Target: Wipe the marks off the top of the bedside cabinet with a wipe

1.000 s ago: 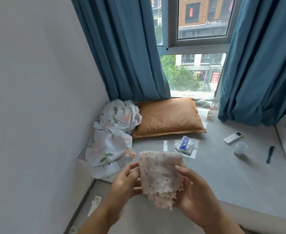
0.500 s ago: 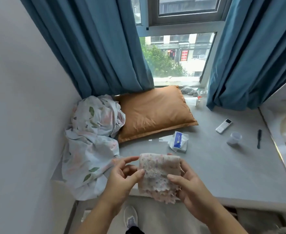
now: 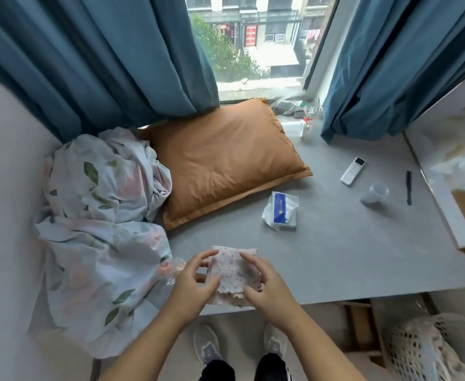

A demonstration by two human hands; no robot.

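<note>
A pale, speckled wipe (image 3: 232, 272) with a scalloped lower edge is folded between both hands, just above the near edge of a grey platform (image 3: 349, 257). My left hand (image 3: 192, 284) pinches its left side with thumb and fingers. My right hand (image 3: 267, 287) grips its right side, fingers over the front. A bedside cabinet's top cannot be made out in this view. An opened white and blue pack of wipes (image 3: 280, 211) lies on the grey surface beyond my hands.
An orange pillow (image 3: 225, 160) and a crumpled floral sheet (image 3: 99, 221) fill the left of the platform. A white remote (image 3: 352, 171), a plastic cup (image 3: 374, 193) and a dark pen (image 3: 408, 187) lie right. A mesh basket (image 3: 429, 350) stands on the floor at bottom right.
The view has tilted downward, so my shoes and the floor now show. Both hands have lowered the wipe toward the platform's near edge and folded it smaller.
</note>
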